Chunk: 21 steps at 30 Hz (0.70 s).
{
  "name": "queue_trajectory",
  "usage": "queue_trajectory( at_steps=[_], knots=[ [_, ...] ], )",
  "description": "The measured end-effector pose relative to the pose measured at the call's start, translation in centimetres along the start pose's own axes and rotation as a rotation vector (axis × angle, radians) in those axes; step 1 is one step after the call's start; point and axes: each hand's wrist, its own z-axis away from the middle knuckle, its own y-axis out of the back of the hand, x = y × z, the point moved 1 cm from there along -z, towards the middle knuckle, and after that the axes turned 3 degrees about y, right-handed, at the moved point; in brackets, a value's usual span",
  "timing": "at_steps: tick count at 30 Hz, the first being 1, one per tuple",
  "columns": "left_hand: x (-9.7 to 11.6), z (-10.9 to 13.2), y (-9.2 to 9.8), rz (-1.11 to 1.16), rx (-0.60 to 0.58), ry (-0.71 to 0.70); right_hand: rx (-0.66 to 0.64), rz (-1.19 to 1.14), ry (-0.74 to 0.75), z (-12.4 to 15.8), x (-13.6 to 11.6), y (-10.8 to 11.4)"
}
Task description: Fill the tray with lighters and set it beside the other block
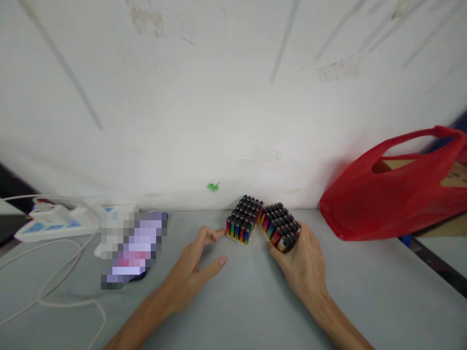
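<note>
Two packs of colourful lighters with black tops stand side by side on the grey table, close to the white wall. My right hand (pixel 301 260) wraps around the right lighter pack (pixel 280 226), thumb at its near corner and fingers at its right side. My left hand (pixel 195 267) lies flat on the table with fingers apart; its fingertips touch the near left edge of the left lighter pack (pixel 243 218). The two packs meet at their back corners and splay apart toward me.
A red plastic bag (pixel 386 194) holding a cardboard box lies at the right against the wall. A white power strip (pixel 54 223) with white cables (pixel 54 287) sits at the left, and a blurred phone-like object (pixel 133 248) lies beside it. The table's right edge (pixel 438 265) runs diagonally.
</note>
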Motion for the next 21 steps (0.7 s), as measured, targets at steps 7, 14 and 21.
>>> queue_trajectory(
  at_steps=[7,14,21],
  knots=[
    [0.7,1.1,-0.4,0.023,-0.062,-0.022,-0.069,-0.14,0.051,-0.3,-0.3,0.4],
    [1.2,1.0,-0.9,0.047,-0.001,0.027,-0.289,-0.534,0.044,-0.3,0.0,0.9],
    [1.6,1.0,-0.5,0.03,-0.1,-0.012,-0.26,-0.58,0.022,-0.8,0.3,0.5]
  ],
)
